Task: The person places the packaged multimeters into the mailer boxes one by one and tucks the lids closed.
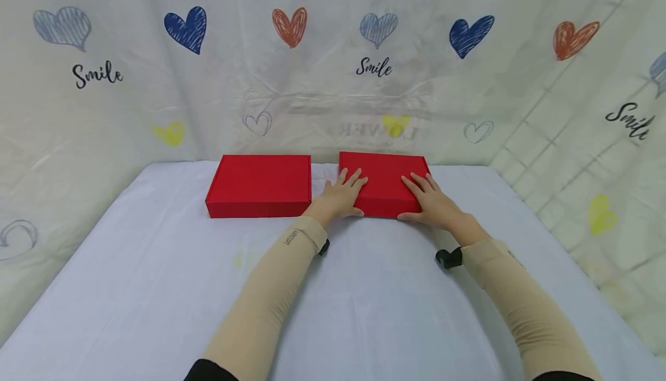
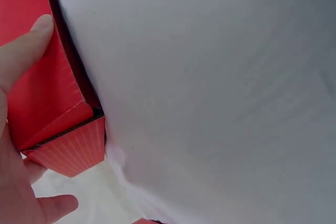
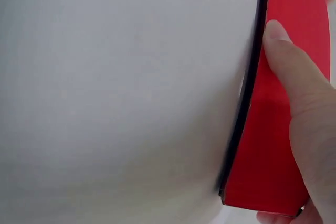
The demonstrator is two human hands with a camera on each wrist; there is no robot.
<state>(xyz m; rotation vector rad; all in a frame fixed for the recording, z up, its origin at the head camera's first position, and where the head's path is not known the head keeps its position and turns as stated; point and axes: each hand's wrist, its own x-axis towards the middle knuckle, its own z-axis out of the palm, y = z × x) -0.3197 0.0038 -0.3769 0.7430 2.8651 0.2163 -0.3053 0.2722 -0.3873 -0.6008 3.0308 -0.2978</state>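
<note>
Two flat red cardboard boxes lie side by side near the far edge of the white-covered table. My left hand (image 1: 339, 197) grips the left end of the right-hand red box (image 1: 387, 176), fingers spread. At its other end my right hand (image 1: 433, 203) holds the near right corner, fingers reaching over the top. In the left wrist view the thumb (image 2: 29, 48) presses the front face of that box, and other fingers are around its end. From the right wrist, the thumb (image 3: 291, 59) lies along the red front face, and a fingertip shows beyond the end.
The left-hand red box (image 1: 265, 178) sits just left of my left hand, a narrow gap from the held box. Behind the table (image 1: 364, 300) hangs a pale curtain (image 1: 322, 80) printed with hearts and "Smile".
</note>
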